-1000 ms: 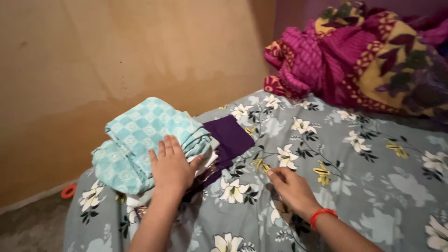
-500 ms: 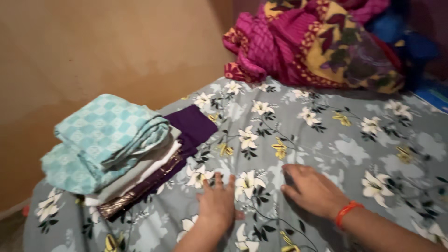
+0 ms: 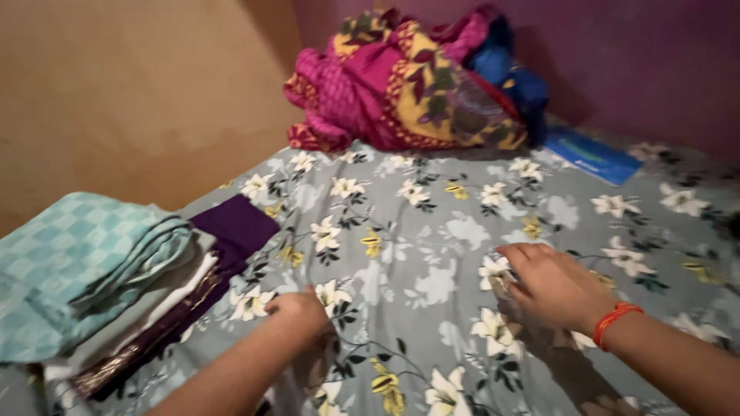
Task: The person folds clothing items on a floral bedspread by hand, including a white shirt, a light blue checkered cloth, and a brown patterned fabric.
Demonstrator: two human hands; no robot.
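Both my hands rest palm down on a grey bedsheet printed with white and yellow flowers. My left hand lies near the front, fingers curled against the cloth, just right of a stack of folded clothes. My right hand, with a red thread band at the wrist, presses the sheet further right with fingers together. The folded stack has a teal checked cloth on top, pale pieces under it and a dark purple cloth at the bottom.
A heap of unfolded magenta, yellow and blue clothes lies at the far end of the bed. A flat blue packet sits to its right. A tan wall runs along the left, a purple wall behind.
My left hand came off the folded stack and moved right onto the sheet. My right hand slid further right. The view swung to the right, pushing the stack toward the left edge.
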